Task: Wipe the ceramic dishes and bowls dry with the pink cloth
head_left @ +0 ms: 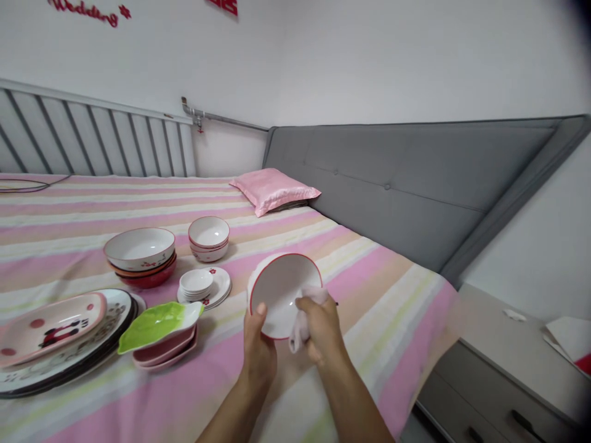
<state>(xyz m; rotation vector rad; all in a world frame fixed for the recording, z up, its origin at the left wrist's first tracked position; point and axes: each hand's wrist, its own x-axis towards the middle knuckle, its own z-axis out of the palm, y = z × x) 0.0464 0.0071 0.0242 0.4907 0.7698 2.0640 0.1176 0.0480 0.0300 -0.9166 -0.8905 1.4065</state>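
Note:
A white bowl with a red rim (277,286) is held tilted above the bed, its inside facing me. My left hand (259,344) grips its lower left side, thumb over the rim and the other fingers hidden behind. A pale pinkish cloth (301,329) is bunched in my right hand (323,326), which presses it against the bowl's inner right side. Nearest on the left are a green leaf-shaped dish (159,323) on pink dishes (166,349) and a stack of small white bowls (196,282) on white plates (222,286).
Red-rimmed bowls (209,234) and larger bowls (141,249) stand stacked on the striped bedspread (369,295). Oval platters (55,332) lie at the left. A pink pillow (274,189) rests by the grey headboard (392,166). A nightstand (508,351) stands at the right.

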